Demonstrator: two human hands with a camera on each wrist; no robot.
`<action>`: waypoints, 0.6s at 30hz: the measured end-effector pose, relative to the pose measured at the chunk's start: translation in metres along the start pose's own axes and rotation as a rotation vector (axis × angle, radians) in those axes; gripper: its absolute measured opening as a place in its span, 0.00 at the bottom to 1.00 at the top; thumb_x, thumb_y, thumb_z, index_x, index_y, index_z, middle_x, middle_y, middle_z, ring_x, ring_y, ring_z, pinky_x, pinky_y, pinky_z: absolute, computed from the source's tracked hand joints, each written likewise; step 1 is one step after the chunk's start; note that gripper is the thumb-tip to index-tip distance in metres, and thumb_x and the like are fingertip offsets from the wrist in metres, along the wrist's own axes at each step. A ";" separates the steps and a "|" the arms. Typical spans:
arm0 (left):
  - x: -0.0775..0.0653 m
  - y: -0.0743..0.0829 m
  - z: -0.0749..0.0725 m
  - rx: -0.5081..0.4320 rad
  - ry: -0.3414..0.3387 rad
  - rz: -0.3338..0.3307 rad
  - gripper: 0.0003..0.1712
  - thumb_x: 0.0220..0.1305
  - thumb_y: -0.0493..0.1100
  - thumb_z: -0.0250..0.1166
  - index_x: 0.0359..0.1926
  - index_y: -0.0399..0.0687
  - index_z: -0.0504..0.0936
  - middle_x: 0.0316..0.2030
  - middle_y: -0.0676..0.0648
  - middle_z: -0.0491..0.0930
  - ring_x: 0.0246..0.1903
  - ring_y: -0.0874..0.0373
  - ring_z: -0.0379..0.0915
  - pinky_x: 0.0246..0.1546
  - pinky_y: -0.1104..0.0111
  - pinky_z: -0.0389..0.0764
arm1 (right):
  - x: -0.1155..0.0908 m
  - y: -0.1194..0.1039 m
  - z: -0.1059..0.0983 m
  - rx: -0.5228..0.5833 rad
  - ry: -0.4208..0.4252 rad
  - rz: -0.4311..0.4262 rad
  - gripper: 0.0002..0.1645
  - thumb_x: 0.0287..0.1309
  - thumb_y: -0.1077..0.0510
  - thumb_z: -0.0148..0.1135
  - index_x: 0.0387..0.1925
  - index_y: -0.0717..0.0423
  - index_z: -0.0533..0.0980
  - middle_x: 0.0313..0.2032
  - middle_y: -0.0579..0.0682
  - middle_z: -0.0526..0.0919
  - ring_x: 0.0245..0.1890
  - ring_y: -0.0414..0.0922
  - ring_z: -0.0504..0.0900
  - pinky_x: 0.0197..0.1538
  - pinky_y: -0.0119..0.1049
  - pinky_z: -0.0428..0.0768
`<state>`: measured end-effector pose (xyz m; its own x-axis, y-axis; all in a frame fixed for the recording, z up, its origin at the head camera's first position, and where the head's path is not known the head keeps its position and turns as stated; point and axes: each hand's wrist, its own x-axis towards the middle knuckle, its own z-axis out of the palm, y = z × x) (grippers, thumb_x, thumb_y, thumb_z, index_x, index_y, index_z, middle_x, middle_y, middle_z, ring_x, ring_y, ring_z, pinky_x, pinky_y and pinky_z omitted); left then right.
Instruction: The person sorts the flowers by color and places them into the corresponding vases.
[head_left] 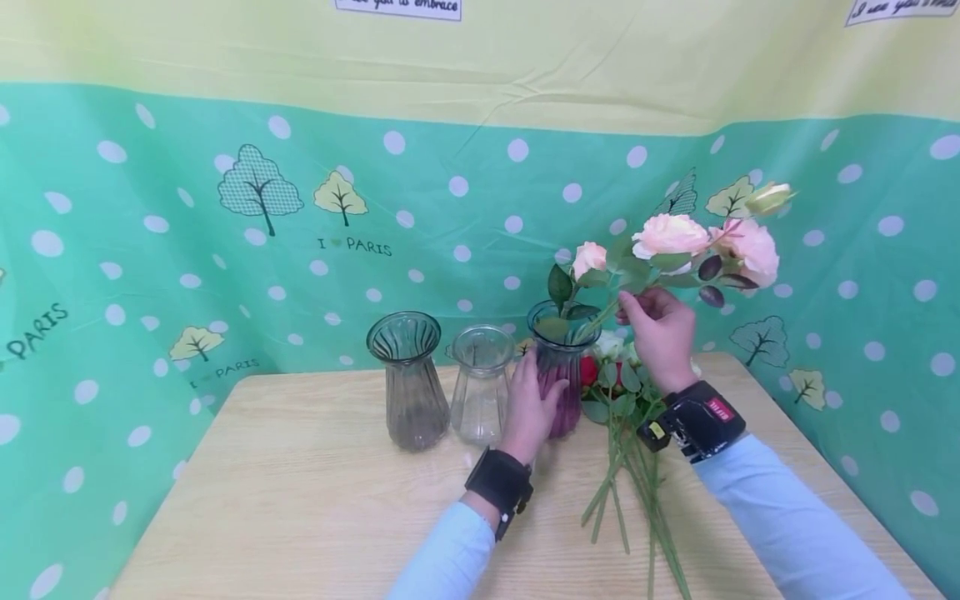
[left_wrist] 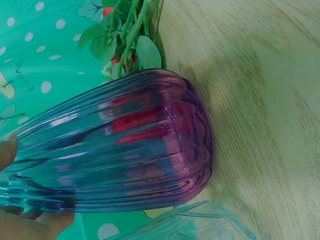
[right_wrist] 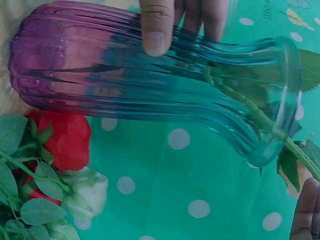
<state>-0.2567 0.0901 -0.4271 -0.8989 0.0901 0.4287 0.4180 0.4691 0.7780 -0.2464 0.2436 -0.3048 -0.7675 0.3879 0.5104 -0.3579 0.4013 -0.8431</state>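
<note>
Before dotted cloth [head_left: 431, 187], left hand [head_left: 529, 410] grips vase [left_wrist: 125, 150], right hand [head_left: 665, 335] seemingly holds roses [head_left: 670, 235].

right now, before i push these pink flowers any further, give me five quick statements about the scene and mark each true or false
1. The left hand grips the two-tone vase. True.
2. The right hand pinches the stem of the pink flowers. True.
3. That stem's lower end is outside every vase. False: it is inside the two-tone vase.
4. The red flowers lie on the table. True.
5. The two-tone vase is the middle one. False: the clear vase stands between it and the grey vase.
</note>
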 end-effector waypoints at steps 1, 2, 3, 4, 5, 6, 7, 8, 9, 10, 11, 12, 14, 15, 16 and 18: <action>0.000 0.000 0.000 -0.004 -0.002 -0.004 0.39 0.62 0.50 0.61 0.69 0.39 0.57 0.66 0.38 0.63 0.66 0.47 0.60 0.66 0.58 0.65 | 0.000 0.001 0.001 0.000 -0.006 0.000 0.16 0.59 0.56 0.62 0.29 0.70 0.76 0.17 0.31 0.77 0.19 0.30 0.79 0.28 0.20 0.79; 0.000 0.001 0.000 -0.006 -0.003 -0.007 0.39 0.62 0.50 0.61 0.69 0.39 0.57 0.66 0.38 0.63 0.66 0.46 0.60 0.66 0.58 0.65 | -0.001 0.001 0.001 -0.003 -0.014 0.007 0.16 0.59 0.56 0.62 0.30 0.70 0.76 0.17 0.32 0.77 0.19 0.30 0.79 0.28 0.20 0.79; 0.000 0.001 0.000 -0.008 -0.005 -0.009 0.39 0.62 0.50 0.61 0.69 0.38 0.57 0.66 0.38 0.63 0.66 0.46 0.60 0.66 0.58 0.65 | -0.001 0.002 0.002 -0.009 -0.018 0.016 0.17 0.59 0.56 0.62 0.30 0.70 0.76 0.17 0.32 0.78 0.19 0.30 0.79 0.28 0.20 0.79; 0.000 0.001 0.000 -0.009 -0.006 -0.010 0.40 0.62 0.50 0.61 0.69 0.38 0.57 0.66 0.38 0.63 0.65 0.46 0.60 0.66 0.58 0.65 | -0.001 0.003 0.002 -0.012 -0.024 0.024 0.17 0.59 0.56 0.62 0.30 0.70 0.76 0.17 0.32 0.78 0.19 0.30 0.79 0.28 0.21 0.79; 0.000 0.002 0.000 -0.009 -0.005 -0.008 0.40 0.62 0.50 0.61 0.68 0.38 0.57 0.66 0.38 0.63 0.65 0.46 0.60 0.66 0.58 0.65 | -0.001 0.003 0.003 -0.015 -0.031 0.033 0.17 0.59 0.56 0.62 0.29 0.70 0.76 0.17 0.33 0.78 0.19 0.30 0.79 0.27 0.21 0.79; 0.000 0.002 0.000 -0.010 -0.004 -0.007 0.40 0.62 0.50 0.61 0.68 0.37 0.57 0.66 0.38 0.63 0.65 0.46 0.60 0.66 0.58 0.65 | -0.001 0.004 0.003 -0.024 -0.042 0.041 0.17 0.59 0.55 0.62 0.29 0.69 0.76 0.17 0.34 0.78 0.19 0.30 0.79 0.27 0.21 0.79; 0.000 0.002 0.000 -0.009 -0.003 -0.006 0.40 0.62 0.50 0.62 0.68 0.37 0.57 0.65 0.38 0.63 0.65 0.46 0.61 0.66 0.58 0.65 | -0.001 0.005 0.004 -0.034 -0.056 0.048 0.17 0.59 0.55 0.62 0.29 0.69 0.76 0.17 0.34 0.78 0.19 0.30 0.79 0.27 0.21 0.79; 0.000 0.002 0.000 -0.008 -0.001 -0.003 0.40 0.62 0.50 0.62 0.68 0.37 0.57 0.65 0.38 0.63 0.65 0.46 0.61 0.66 0.58 0.65 | -0.001 0.006 0.005 -0.041 -0.075 0.058 0.18 0.59 0.54 0.62 0.30 0.69 0.77 0.17 0.34 0.79 0.19 0.30 0.79 0.27 0.21 0.79; 0.000 0.002 0.000 -0.008 0.003 0.001 0.40 0.62 0.49 0.62 0.68 0.37 0.57 0.65 0.38 0.64 0.65 0.46 0.61 0.66 0.58 0.65 | -0.001 0.006 0.005 -0.049 -0.096 0.065 0.18 0.59 0.54 0.61 0.31 0.69 0.77 0.18 0.34 0.79 0.20 0.30 0.80 0.28 0.22 0.79; 0.000 0.002 0.000 -0.008 0.007 0.005 0.40 0.62 0.49 0.62 0.68 0.36 0.57 0.65 0.38 0.64 0.65 0.46 0.61 0.66 0.58 0.66 | -0.001 0.007 0.005 -0.057 -0.117 0.075 0.19 0.60 0.53 0.61 0.32 0.69 0.77 0.18 0.34 0.79 0.20 0.30 0.80 0.28 0.22 0.79; -0.001 0.002 0.000 -0.006 0.008 0.004 0.40 0.62 0.49 0.62 0.68 0.37 0.57 0.65 0.38 0.64 0.65 0.46 0.61 0.66 0.58 0.65 | -0.001 0.008 0.006 -0.068 -0.135 0.088 0.20 0.60 0.51 0.61 0.33 0.69 0.77 0.18 0.33 0.79 0.21 0.30 0.80 0.28 0.22 0.79; 0.000 0.001 0.000 -0.005 0.010 0.006 0.40 0.62 0.49 0.62 0.68 0.37 0.57 0.65 0.38 0.64 0.65 0.47 0.62 0.66 0.58 0.66 | -0.002 0.008 0.006 -0.080 -0.152 0.103 0.21 0.60 0.50 0.60 0.34 0.69 0.77 0.18 0.32 0.78 0.21 0.29 0.80 0.29 0.22 0.79; 0.000 0.001 0.000 -0.005 0.007 0.001 0.40 0.62 0.49 0.62 0.68 0.37 0.57 0.65 0.38 0.64 0.65 0.47 0.61 0.66 0.58 0.66 | -0.003 0.008 0.005 -0.070 -0.175 0.148 0.22 0.61 0.49 0.59 0.38 0.67 0.77 0.20 0.31 0.79 0.23 0.29 0.81 0.31 0.21 0.79; 0.000 0.001 0.000 -0.003 0.007 0.000 0.40 0.62 0.49 0.62 0.68 0.37 0.57 0.65 0.38 0.64 0.65 0.47 0.61 0.66 0.58 0.65 | -0.004 0.008 0.005 -0.049 -0.174 0.171 0.21 0.61 0.49 0.58 0.40 0.67 0.77 0.21 0.32 0.80 0.24 0.29 0.81 0.33 0.22 0.80; 0.000 0.001 0.000 -0.002 0.005 -0.003 0.40 0.62 0.50 0.62 0.69 0.38 0.57 0.65 0.38 0.64 0.65 0.47 0.61 0.66 0.59 0.65 | -0.004 0.008 0.004 -0.017 -0.168 0.189 0.21 0.61 0.50 0.58 0.42 0.66 0.76 0.22 0.33 0.80 0.25 0.29 0.82 0.35 0.23 0.81; 0.000 0.000 0.000 -0.002 0.007 -0.002 0.40 0.62 0.50 0.62 0.68 0.37 0.57 0.65 0.38 0.64 0.65 0.47 0.61 0.66 0.58 0.65 | -0.005 0.008 0.004 0.063 -0.143 0.217 0.17 0.62 0.53 0.57 0.45 0.63 0.74 0.25 0.35 0.82 0.26 0.30 0.83 0.38 0.25 0.83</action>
<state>-0.2565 0.0901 -0.4268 -0.8987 0.0832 0.4305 0.4168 0.4672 0.7797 -0.2473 0.2414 -0.3144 -0.8956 0.3362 0.2913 -0.2060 0.2670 -0.9414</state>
